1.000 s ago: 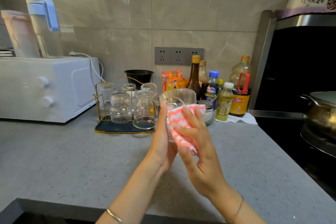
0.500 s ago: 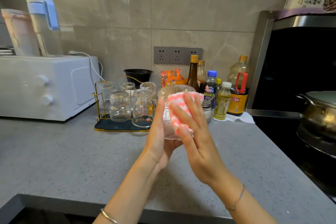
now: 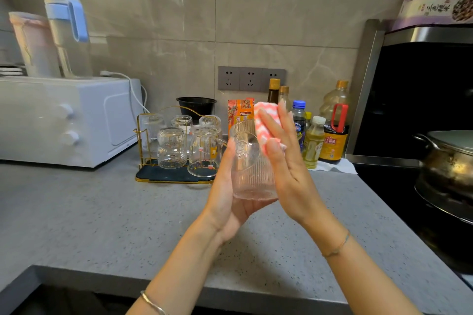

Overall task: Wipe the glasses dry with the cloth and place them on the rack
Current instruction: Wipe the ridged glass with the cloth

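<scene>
We judged the job mostly done, w/ one glass not yet racked. On the grey counter (image 3: 102, 212), the gold wire rack (image 3: 163, 178) sat at 9 o'clock of the hands, w/ five racked glasses (image 3: 171, 148) upside-down on it. Whether those had been wiped we couldn't tell.

The left hand (image 3: 227, 202) held the ribbed glass (image 3: 252, 174) in mid-air over the counter, palm under its lower end, thumb up its 9 o'clock side, other fingers curled round the back. The right hand (image 3: 289, 161) had its fingers straight and close together, pressing the pink-and-white cloth (image 3: 265, 123) flat on the glass's 1 o'clock side, i.e. the wipe was in hand. Left to do, in our view: finish the wipe, then set the glass on the rack. We couldn't make out a free spot there for sure.

Re: writing.
- **Purple pkg** (image 3: 435, 5), at 1 o'clock of the view: Chinese characters, too blurred to read.
- **Dark sauce bottle** (image 3: 332, 143) w/ red handle, at 3 o'clock of the cloth: yellow label w/ red characters, too small for us.
- **Orange packet** (image 3: 239, 115), at 9 o'clock of the cloth: one big character, half hidden.
- **Blue-cap bottle** (image 3: 300, 123): label unreadable.
- **Round embossed mark** on the glass: no letters made out.
</scene>
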`<move>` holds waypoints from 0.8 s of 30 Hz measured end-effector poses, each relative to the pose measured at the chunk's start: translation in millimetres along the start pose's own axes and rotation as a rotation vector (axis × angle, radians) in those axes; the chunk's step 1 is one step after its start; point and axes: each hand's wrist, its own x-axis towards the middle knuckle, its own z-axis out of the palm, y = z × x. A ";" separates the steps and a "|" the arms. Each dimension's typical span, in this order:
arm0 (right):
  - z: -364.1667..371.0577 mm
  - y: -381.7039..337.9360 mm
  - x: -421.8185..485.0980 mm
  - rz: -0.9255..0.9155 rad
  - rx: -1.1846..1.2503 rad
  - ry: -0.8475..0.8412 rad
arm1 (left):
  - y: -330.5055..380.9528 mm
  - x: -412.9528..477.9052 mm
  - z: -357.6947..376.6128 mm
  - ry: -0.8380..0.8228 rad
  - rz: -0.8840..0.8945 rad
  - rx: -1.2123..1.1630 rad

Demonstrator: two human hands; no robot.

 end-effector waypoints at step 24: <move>44.6 14.7 -33.6 -0.130 -0.186 0.103 | 1.2 1.1 8.2 0.186 0.070 -0.309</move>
